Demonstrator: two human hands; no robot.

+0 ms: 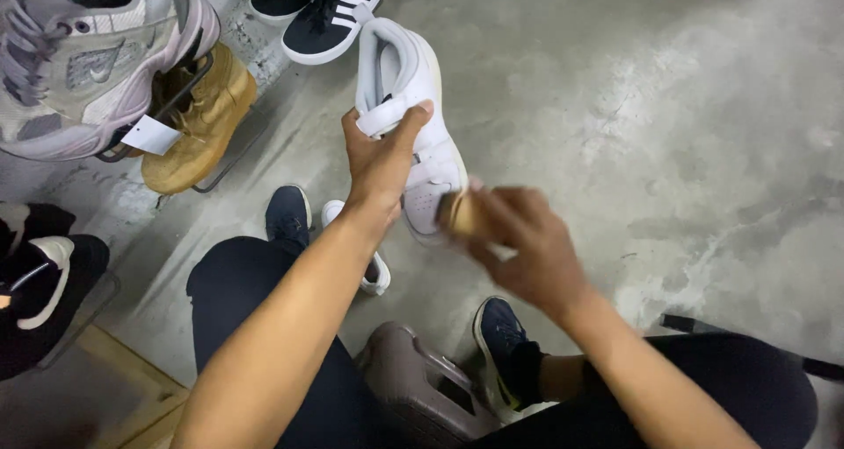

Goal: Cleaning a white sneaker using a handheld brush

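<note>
**Brushing the toe of a white high-top, held up over a concrete floor**

Nearest the camera, the person's dark-trousered knees frame a brown plastic stool (422,392), with dark blue sneakers (501,339) on the feet below.

Just above that, the right hand (527,247) is blurred with motion; its fingers (505,205) are curled tight around a tan, wooden-looking brush (459,213), whose working end meets the toe of the white shoe (413,106). The left hand (380,155) clamps the shoe from the side — thumb across the ankle strap, the rest of its fingers wrapped behind and hidden. The shoe hangs in the air between the two hands, toe pointing down toward the right-hand fingers, collar pointing away.

To do this well, I judge the left grip should stay firm at the strap so the toe does not swing under the strokes, and the strokes should stay short and light, as white uppers likely mark easily.

Below the left fingers a second white shoe (374,269) lies on the floor. Left of them, a wire rack holds a tan boot (198,124) and a grey-and-lilac sneaker (88,54) with a tag. Beyond, black sneakers with white stripes (330,14) sit on the floor — bare grey concrete (659,106), mottled and pale-stained.
</note>
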